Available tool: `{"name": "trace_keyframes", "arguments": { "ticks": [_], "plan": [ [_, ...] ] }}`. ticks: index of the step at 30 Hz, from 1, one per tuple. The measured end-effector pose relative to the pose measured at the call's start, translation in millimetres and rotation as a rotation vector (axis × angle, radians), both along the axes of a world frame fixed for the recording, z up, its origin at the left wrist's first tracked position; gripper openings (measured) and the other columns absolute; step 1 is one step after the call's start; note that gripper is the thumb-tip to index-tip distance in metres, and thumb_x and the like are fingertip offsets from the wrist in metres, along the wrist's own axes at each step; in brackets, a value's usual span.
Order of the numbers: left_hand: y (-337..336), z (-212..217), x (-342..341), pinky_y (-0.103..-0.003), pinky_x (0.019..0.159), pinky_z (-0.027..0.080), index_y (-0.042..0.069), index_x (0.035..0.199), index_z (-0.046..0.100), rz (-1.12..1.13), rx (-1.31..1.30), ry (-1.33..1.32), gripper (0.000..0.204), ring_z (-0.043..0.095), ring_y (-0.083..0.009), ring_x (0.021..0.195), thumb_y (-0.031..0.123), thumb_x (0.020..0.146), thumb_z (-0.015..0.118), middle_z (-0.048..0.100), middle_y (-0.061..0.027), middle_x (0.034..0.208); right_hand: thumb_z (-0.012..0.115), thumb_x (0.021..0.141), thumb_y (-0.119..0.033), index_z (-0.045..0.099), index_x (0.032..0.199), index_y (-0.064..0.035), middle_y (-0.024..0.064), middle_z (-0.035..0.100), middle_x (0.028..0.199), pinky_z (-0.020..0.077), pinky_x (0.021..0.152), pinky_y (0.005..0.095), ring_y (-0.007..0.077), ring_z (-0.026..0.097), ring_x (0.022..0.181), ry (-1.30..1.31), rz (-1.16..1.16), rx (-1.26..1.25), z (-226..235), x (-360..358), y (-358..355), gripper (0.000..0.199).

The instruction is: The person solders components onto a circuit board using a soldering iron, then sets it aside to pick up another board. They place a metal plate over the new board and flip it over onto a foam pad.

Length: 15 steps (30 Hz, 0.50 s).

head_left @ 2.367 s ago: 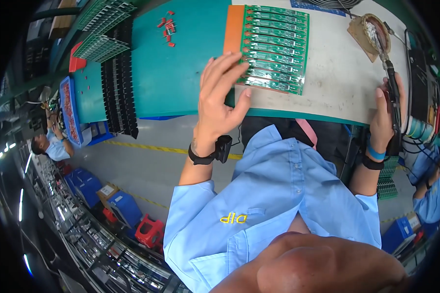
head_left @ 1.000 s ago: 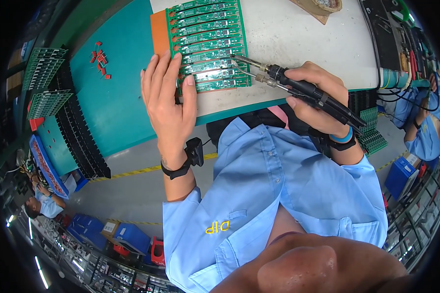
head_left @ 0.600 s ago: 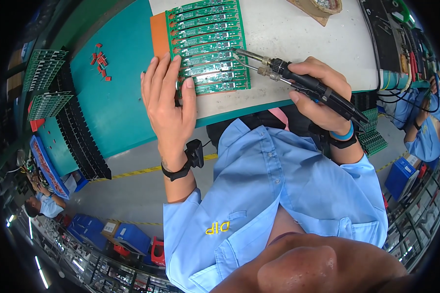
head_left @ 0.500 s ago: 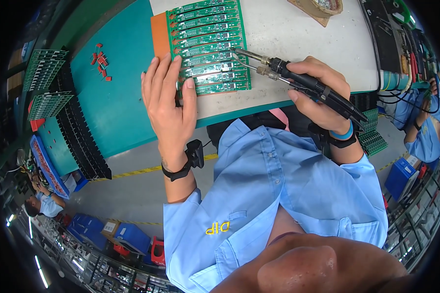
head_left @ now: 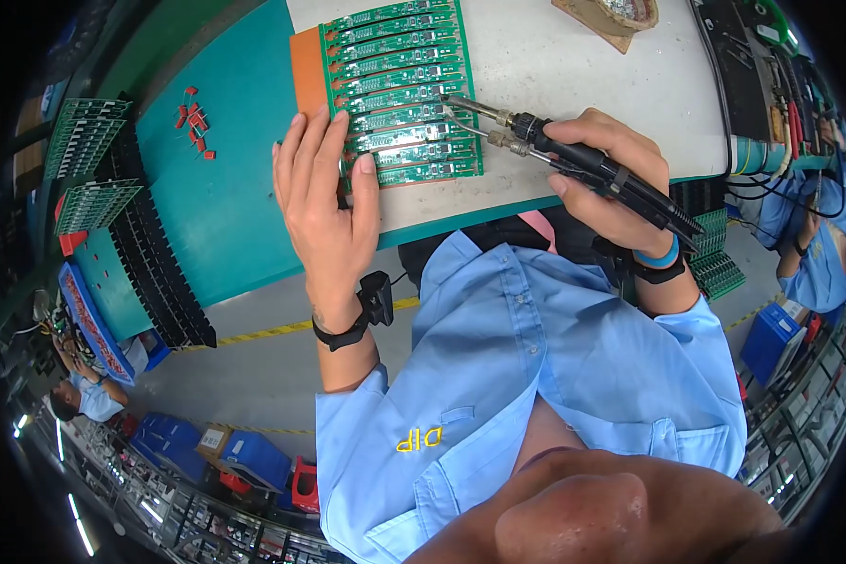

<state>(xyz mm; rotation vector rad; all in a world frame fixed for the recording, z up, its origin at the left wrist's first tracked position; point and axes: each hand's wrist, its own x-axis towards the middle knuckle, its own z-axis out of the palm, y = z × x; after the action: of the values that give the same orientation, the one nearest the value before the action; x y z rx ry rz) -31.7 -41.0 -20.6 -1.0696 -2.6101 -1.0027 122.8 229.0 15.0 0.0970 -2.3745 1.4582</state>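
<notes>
A panel of green circuit boards (head_left: 399, 73) lies on the worktop, split into several long strips with small parts and solder points. My left hand (head_left: 327, 193) rests at its left lower edge, fingers stretched out, fingertips touching the panel. In my right hand (head_left: 620, 174) is a black-handled soldering iron (head_left: 573, 155), held like a pen. The iron's tip meets a strip near the right part of the panel, and a thin curved metal tube beside the tip points at about the same spot. An orange board (head_left: 308, 70) shows under the panel's left side.
Several red components (head_left: 195, 122) lie on the green mat (head_left: 244, 188) at left. Black slotted strips (head_left: 160, 263) and upright green boards (head_left: 94, 207) stand farther left. A brown holder (head_left: 616, 19) sits at the back right. Other people work at both sides; blue bins (head_left: 258, 461) stand on the floor.
My right hand and the iron's handle have shifted very slightly left; the tip stays at nearly the same spot. My left hand and the panel look almost unchanged.
</notes>
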Motion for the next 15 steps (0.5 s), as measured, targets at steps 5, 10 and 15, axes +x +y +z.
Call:
{"name": "trace_keyframes", "arguments": {
  "ticks": [5,10,15],
  "plan": [
    [-0.4,0.0,-0.4,-0.057,0.121,0.032,0.004,0.136,0.069,0.001,-0.001,-0.004,0.041,0.052,-0.0391,0.142,0.018,0.097,0.069,0.065,-0.0152,0.144,0.076,0.081,0.002,0.067,0.123,0.0055,0.0134,0.068,0.09,0.05,0.071,0.0296,0.0199,0.066,0.079,0.007,-0.043,-0.005,1.4,0.2,2.2,0.043],
    [-0.7,0.6,1.1,-0.057,0.122,0.032,0.004,0.135,0.069,0.007,0.0,-0.008,0.041,0.052,-0.0391,0.142,0.018,0.097,0.069,0.065,-0.0156,0.143,0.076,0.081,0.003,0.067,0.123,0.0058,0.0126,0.068,0.09,0.05,0.072,0.0291,0.0188,0.065,0.08,0.003,-0.042,-0.003,-0.6,-3.8,3.4,0.044],
    [0.7,0.9,0.8,-0.057,0.122,0.032,0.004,0.135,0.069,0.003,-0.002,-0.011,0.041,0.052,-0.0393,0.142,0.018,0.097,0.069,0.066,-0.0162,0.142,0.076,0.081,0.003,0.066,0.124,0.0058,0.0126,0.068,0.091,0.0508,0.073,0.029,0.0186,0.065,0.08,-0.003,-0.046,-0.017,-4.9,-6.5,4.0,0.044]
  ]
}}
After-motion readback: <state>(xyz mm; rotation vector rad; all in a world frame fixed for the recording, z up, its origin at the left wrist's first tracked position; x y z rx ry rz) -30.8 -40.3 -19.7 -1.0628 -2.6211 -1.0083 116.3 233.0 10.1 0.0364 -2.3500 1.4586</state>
